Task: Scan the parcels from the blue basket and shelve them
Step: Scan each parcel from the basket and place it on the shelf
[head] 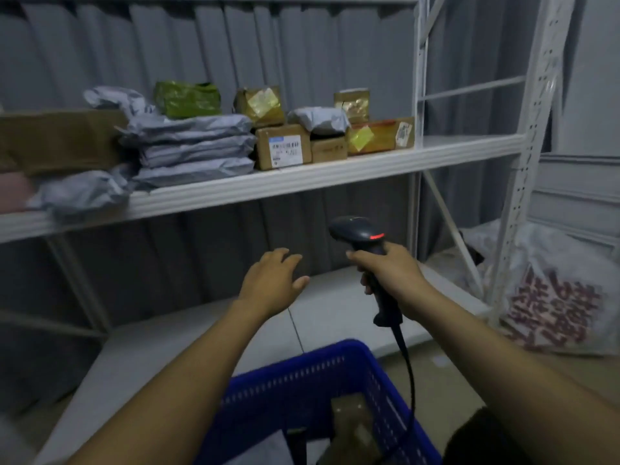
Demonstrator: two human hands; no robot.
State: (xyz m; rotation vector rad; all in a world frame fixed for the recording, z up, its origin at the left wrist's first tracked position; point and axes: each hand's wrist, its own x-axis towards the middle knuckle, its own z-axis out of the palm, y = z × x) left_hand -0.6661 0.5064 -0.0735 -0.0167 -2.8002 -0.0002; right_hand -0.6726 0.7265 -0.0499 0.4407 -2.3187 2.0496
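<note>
No text is legible at this resolution. Cardboard box (283, 147) on the upper shelf (302, 177): white shipping label with a blue strip, barcode lines and dark print, all blurred. Flat carton (382, 142) at the row's right end: one pale sticker, unreadable. White plastic bag (557, 297) on the floor (right of the rack): large red characters, too smeared to read.

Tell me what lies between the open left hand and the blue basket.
Nothing in the way: the head view shows only a bare stretch of the lower shelf board between the left hand and the blue basket.
</note>
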